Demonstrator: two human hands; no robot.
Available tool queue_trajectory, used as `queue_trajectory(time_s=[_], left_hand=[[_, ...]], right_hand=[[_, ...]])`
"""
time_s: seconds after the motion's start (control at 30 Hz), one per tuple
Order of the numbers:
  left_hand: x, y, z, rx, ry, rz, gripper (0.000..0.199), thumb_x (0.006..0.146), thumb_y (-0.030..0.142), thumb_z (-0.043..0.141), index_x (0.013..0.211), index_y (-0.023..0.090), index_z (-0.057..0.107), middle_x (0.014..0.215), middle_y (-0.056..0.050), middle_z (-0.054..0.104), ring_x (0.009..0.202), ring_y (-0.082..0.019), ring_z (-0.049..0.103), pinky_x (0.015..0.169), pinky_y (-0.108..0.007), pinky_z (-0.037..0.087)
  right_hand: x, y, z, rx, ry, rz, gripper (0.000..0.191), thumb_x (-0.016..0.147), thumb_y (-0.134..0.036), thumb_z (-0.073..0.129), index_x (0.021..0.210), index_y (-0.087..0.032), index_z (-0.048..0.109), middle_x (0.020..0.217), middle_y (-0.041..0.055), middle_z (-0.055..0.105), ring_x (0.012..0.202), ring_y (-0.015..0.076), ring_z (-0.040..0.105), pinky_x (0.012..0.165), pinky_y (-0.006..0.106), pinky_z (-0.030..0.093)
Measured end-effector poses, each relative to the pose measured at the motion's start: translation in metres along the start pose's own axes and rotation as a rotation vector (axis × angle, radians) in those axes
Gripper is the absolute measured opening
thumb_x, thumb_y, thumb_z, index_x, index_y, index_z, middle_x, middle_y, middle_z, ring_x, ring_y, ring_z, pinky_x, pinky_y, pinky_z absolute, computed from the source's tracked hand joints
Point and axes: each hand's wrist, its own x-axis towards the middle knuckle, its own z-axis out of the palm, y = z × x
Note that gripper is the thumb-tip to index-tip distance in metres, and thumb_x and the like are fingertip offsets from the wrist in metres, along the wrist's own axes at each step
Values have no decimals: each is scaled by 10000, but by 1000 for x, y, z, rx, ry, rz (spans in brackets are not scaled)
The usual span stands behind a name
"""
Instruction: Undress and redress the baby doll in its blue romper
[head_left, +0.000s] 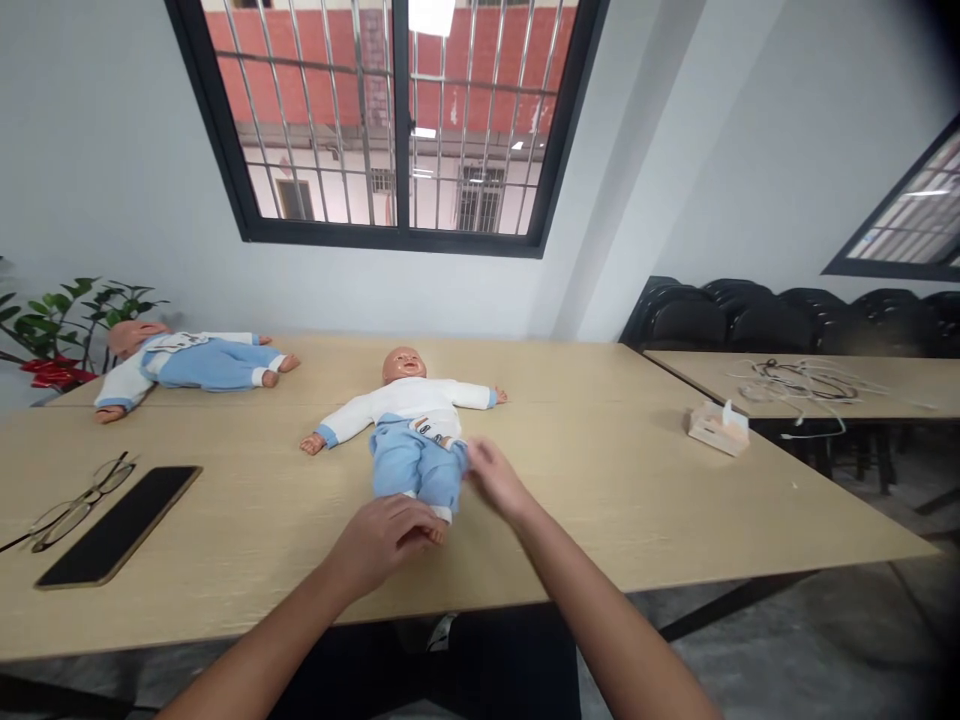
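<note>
A baby doll (420,395) lies on its back on the wooden table (585,480), its head toward the window. It wears a white long-sleeved top and light blue trousers (401,455) with a printed patch at the waist. My left hand (386,540) is at the doll's feet, fingers curled over the lower legs; one foot shows beside the fingertips. At the right side of the trousers, my right hand (491,475) has its fingers together at the blue cloth near the waist. What exactly its fingertips pinch is too small to tell.
A second doll (206,362) lies at the back left by a plant (52,325). Glasses (79,505) and a black phone (124,525) are at the left. A tissue box (718,430) sits right; cables (802,382) lie on another table before stacked black chairs (686,320).
</note>
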Motion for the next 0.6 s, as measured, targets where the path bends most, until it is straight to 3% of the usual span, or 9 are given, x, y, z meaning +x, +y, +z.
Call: queue_trajectory(time_s=[0.1,0.17,0.3,0.47,0.6], left_hand=[[1,2,0,-12,-7,8,115,988,231,633,1064,293,694,1074,24,780,985,-164,706,892,-307,515],[2,3,1,-8,-8,24,84,996,264,635,1050,286,695,1079,22,782,975,-161,706,876,-303,512],[3,9,5,-16,-23,73,96,1008,320,625,996,275,709,1059,19,787,959,-148,707,850,-284,514],[0,19,6,-39,-66,71,144,1030,311,586,991,286,722,1071,26,790,976,-135,713,878,-276,529],[-3,23,5,-35,-35,33,133,1016,336,609,982,271,719,1065,10,788,966,-150,715,876,-295,539]], right_hand=[[-5,1,3,-248,60,-60,293,867,-480,640,944,-199,666,875,33,702,808,209,618,794,347,514],[2,4,4,-251,158,-64,310,902,-460,552,978,-188,679,901,45,718,828,213,621,808,344,509],[37,12,4,-218,213,-39,348,914,-430,482,1040,-173,680,955,69,741,856,223,640,836,353,511],[92,14,7,-318,250,-26,187,882,-344,553,850,-195,660,943,89,737,941,263,634,959,408,463],[108,16,12,-363,268,16,174,892,-318,567,898,-186,680,976,104,736,979,263,641,993,403,456]])
